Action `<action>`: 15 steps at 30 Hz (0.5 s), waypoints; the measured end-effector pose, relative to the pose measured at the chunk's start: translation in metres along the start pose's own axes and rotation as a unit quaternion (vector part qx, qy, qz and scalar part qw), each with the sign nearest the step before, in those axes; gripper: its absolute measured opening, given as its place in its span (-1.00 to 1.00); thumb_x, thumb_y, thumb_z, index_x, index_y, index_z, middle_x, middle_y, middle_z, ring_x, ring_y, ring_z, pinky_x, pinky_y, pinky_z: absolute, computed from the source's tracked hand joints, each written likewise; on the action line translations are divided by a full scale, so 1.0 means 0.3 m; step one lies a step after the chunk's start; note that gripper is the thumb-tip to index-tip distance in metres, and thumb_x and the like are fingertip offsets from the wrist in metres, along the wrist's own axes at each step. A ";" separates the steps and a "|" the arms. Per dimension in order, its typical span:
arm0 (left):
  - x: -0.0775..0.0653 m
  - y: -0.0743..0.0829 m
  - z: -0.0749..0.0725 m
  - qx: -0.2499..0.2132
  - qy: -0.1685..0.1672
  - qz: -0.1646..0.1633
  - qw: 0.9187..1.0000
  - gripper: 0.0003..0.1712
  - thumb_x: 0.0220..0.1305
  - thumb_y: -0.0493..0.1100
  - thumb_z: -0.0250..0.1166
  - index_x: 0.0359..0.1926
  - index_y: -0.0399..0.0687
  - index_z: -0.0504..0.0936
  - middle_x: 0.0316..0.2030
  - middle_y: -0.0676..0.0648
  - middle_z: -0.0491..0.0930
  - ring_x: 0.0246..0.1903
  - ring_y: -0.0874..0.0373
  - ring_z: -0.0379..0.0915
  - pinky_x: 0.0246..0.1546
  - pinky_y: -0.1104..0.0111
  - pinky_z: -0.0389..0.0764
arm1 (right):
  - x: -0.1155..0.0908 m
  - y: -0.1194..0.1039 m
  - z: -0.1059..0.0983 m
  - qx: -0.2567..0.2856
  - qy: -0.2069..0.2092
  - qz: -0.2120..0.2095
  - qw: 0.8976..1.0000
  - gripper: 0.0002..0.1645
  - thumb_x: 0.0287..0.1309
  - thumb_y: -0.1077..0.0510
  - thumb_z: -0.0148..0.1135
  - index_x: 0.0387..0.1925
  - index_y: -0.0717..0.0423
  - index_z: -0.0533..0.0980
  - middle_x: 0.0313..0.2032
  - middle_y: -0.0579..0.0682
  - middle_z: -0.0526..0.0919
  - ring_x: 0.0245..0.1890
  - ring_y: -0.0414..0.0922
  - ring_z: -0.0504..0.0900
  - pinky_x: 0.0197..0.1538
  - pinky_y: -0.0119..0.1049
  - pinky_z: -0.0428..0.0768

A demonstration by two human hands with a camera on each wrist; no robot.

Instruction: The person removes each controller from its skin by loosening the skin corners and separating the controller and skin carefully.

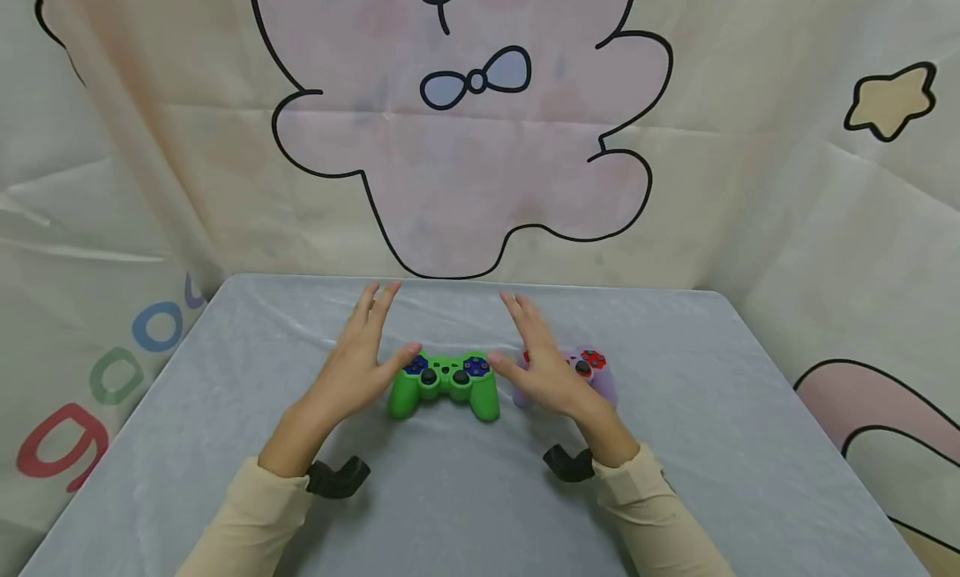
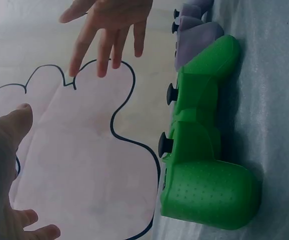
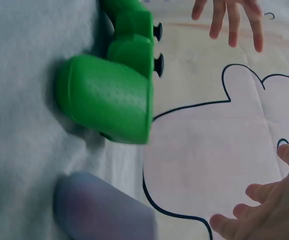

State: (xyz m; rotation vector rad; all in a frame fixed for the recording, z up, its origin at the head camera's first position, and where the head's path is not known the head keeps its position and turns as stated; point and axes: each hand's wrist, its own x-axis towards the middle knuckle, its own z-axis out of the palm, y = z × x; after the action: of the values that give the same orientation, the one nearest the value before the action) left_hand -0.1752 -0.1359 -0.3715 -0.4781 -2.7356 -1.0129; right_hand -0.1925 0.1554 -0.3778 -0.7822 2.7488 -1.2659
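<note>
A green game controller [image 1: 446, 377] with blue button areas and black sticks lies on the cloth between both hands. My left hand [image 1: 358, 364] hovers at its left side, fingers extended and thumb apart. On the other side, my right hand [image 1: 547, 368] is raised with straight fingers, over a purple game controller [image 1: 602, 381] that it partly covers in the head view. In the left wrist view the green controller [image 2: 199, 150] rests on the table, with the purple one [image 2: 199, 37] beyond it. Neither hand grips anything. The right wrist view shows the purple controller [image 3: 104, 210] blurred and cut off.
A pale grey-blue cloth [image 1: 450, 510] covers the table. Behind it hangs a printed curtain [image 1: 480, 185] with a pink cartoon figure, and printed fabric also runs along both sides. Black curved wrist pieces [image 1: 339, 477] project inward below the hands.
</note>
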 end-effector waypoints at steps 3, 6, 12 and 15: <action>0.004 -0.010 0.007 -0.022 -0.005 0.001 1.000 -0.05 0.45 0.17 0.20 0.63 0.30 -0.16 0.61 -0.22 -0.18 0.57 -0.29 -0.16 0.30 -0.40 0.22 | 0.004 0.007 0.017 0.033 -0.012 0.002 0.999 0.03 0.34 -0.33 0.15 0.61 -0.42 -0.19 0.64 -0.02 -0.25 0.64 0.10 -0.29 0.46 0.48 -0.07; 0.007 -0.021 0.012 -0.046 -0.016 0.003 0.999 -0.08 0.47 0.13 0.19 0.63 0.27 -0.14 0.59 -0.21 -0.07 0.51 -0.27 0.03 0.29 -0.35 0.29 | 0.008 0.014 0.038 0.061 -0.031 0.007 0.998 0.00 0.36 -0.23 0.18 0.60 -0.42 -0.18 0.64 -0.05 -0.21 0.64 0.05 -0.23 0.51 0.39 -0.06; 0.012 -0.045 0.020 -0.097 -0.056 -0.007 0.994 -0.14 0.50 0.07 0.16 0.62 0.30 -0.11 0.57 -0.17 0.01 0.40 -0.29 0.25 0.20 -0.25 0.46 | 0.015 0.019 0.072 0.116 -0.084 0.039 0.989 -0.05 0.42 -0.18 0.15 0.61 -0.39 -0.17 0.64 -0.08 -0.20 0.63 0.11 -0.15 0.57 0.22 0.00; 0.013 -0.054 0.023 -0.110 -0.074 -0.013 0.991 -0.16 0.52 0.02 0.15 0.62 0.28 -0.09 0.57 -0.21 0.02 0.38 -0.33 0.28 0.20 -0.24 0.47 | 0.017 0.019 0.082 0.137 -0.101 0.065 0.983 -0.08 0.43 -0.20 0.12 0.60 -0.42 -0.15 0.63 -0.09 -0.20 0.62 0.21 -0.13 0.56 0.23 0.02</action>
State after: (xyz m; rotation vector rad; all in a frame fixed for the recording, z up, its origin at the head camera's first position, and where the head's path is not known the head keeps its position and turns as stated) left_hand -0.1852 -0.1422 -0.3853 -0.5740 -2.7763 -1.3473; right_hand -0.1940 0.1388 -0.3975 -0.6549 2.3603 -1.4104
